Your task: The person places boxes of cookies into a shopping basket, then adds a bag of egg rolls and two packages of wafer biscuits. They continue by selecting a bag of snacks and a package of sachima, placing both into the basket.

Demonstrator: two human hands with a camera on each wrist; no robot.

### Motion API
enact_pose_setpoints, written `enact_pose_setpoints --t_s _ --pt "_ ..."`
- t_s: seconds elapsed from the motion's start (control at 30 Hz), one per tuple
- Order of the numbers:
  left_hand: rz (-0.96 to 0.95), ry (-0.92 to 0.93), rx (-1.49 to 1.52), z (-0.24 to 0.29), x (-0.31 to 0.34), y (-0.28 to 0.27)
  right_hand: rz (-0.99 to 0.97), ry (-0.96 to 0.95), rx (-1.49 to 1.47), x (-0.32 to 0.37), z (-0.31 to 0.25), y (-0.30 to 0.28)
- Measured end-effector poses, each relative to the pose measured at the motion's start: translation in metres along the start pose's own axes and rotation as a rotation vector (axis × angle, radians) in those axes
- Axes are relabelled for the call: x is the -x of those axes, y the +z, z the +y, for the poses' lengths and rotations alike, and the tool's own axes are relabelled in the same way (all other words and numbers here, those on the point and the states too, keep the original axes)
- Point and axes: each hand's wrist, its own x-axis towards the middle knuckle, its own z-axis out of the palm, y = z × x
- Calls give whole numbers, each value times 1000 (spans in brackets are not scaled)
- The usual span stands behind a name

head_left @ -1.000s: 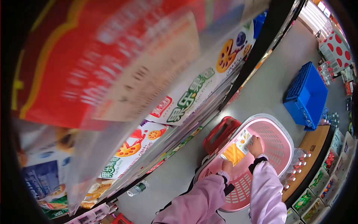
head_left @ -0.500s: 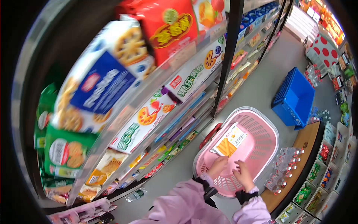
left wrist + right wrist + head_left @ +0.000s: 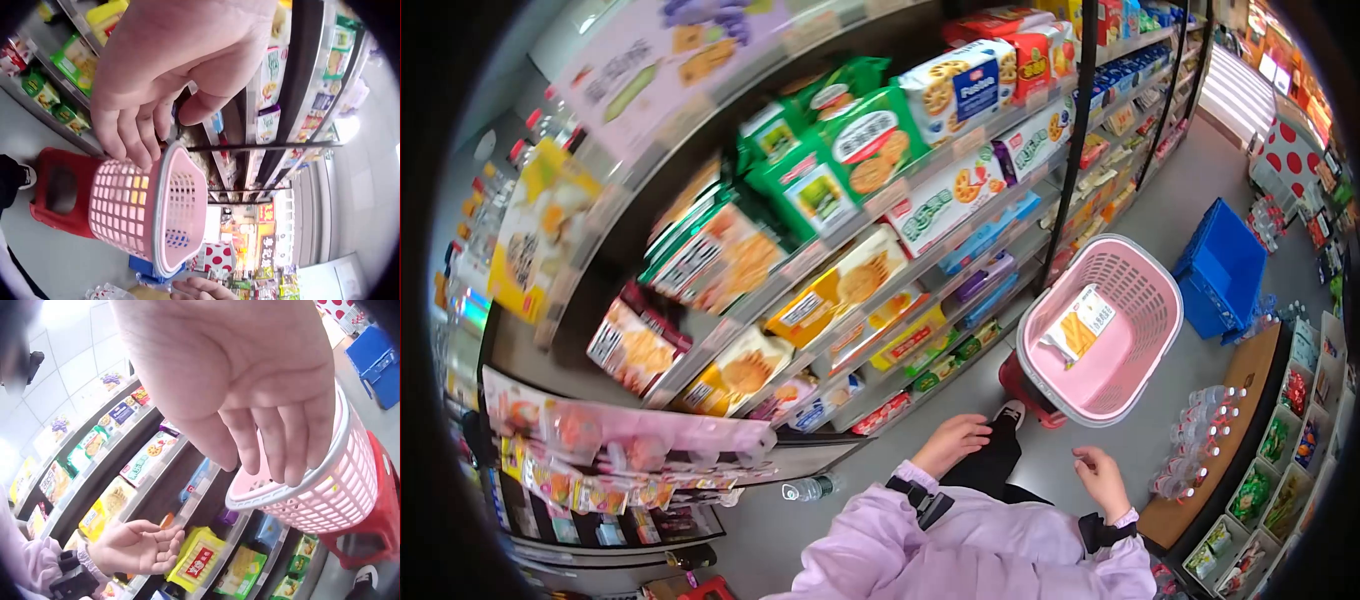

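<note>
A pink basket (image 3: 1100, 330) stands on a red stool (image 3: 62, 194), and a snack packet (image 3: 1079, 325) with yellow sticks pictured on it lies inside. In the head view my left hand (image 3: 952, 445) hangs below and left of the basket, fingers relaxed, holding nothing. My right hand (image 3: 1103, 484) is below the basket's near rim, loosely bent and empty. Neither hand touches the basket in the head view. The left wrist view shows the left hand (image 3: 181, 75) with loose fingers, and the right wrist view the right hand (image 3: 250, 394) with fingers extended.
Shelves of packaged snacks (image 3: 960, 195) fill the left side. A blue crate (image 3: 1222, 270) is on the floor beyond the basket. Bottles (image 3: 1200, 440) stand by a wooden ledge (image 3: 1245, 400) at the right, with bins of small packets (image 3: 1253, 490) beyond. One bottle (image 3: 810, 488) lies on the floor.
Both hands have come out of the basket and back toward the body, leaving the packet inside. The head view has swung, showing more shelf, with the basket higher in the picture.
</note>
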Motion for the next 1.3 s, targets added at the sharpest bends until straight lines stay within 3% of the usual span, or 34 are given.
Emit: enact_pose_setpoints --t_s 0.27,0.43,0.63,0.8,0.97,1.07,1.3 --pt "267 115 202 -53 105 -109 -190 -184 46 -3 -53 48" --pt "382 61 275 -70 121 -155 -273 -207 93 -5 -57 76" --pt "470 19 242 -69 106 -201 -326 -127 134 -9 -26 122" --pt "480 -65 249 -88 82 -281 -318 -95 209 -21 12 194" --pt "630 -140 90 -87 55 -328 -362 77 0 -36 18 262" --pt "704 -207 -43 -81 38 -345 -385 84 14 -46 29 301" --pt "794 -139 -158 -91 -12 -407 -424 281 -232 -63 68 394"
